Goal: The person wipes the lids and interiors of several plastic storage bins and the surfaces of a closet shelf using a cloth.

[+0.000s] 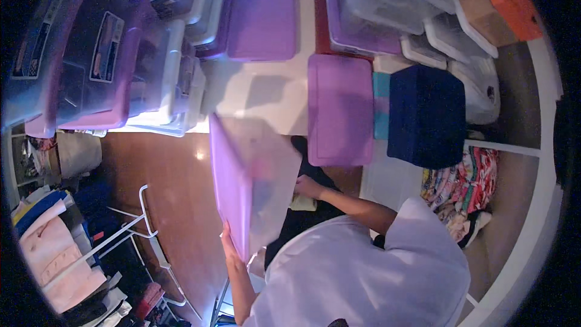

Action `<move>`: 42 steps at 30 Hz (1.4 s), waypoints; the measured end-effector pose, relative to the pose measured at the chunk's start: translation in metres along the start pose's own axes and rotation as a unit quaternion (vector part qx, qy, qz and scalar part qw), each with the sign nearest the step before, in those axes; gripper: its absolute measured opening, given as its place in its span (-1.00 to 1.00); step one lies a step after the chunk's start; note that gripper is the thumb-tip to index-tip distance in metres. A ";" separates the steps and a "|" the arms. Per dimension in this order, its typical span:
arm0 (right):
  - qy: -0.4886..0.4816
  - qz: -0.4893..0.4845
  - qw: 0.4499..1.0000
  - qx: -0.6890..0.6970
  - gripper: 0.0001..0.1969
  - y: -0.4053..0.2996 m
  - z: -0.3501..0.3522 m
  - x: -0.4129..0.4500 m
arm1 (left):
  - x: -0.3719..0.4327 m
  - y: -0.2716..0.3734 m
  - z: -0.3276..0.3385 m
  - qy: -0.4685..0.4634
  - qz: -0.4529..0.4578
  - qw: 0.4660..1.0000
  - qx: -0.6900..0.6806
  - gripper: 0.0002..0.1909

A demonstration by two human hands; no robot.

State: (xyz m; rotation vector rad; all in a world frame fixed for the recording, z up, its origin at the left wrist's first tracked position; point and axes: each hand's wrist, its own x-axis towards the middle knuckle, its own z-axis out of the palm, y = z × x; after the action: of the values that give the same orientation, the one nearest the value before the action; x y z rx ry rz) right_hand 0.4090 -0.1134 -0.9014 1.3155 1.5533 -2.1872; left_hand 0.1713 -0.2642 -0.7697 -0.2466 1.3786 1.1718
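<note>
In front of my body a translucent plastic storage box is tipped on its side. Its purple lid faces left, and blurred pink and bluish contents show through the wall. My left hand grips the near end of the lid's rim. On the opposite side, my right hand holds the box near its base; its fingertips are partly hidden. Just under that hand is a small pale yellow item, against dark clothing.
Stacked clear bins stand left on the white surface. Purple-lidded boxes and a dark blue fabric box sit to the right. A white metal rack with hanging clothes stands lower left; folded patterned clothes fill a right-hand shelf.
</note>
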 end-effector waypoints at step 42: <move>-0.093 -0.280 0.954 0.047 -0.56 -0.235 -0.120 -0.213 | 0.351 0.143 0.312 -0.082 0.098 0.991 -0.034 -0.63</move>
State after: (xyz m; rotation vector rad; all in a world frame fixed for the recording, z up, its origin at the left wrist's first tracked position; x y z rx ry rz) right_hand 0.4714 0.0185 -0.5955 0.7046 1.9395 -2.6359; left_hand 0.1775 0.2052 -0.9137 -0.0611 1.2391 1.3735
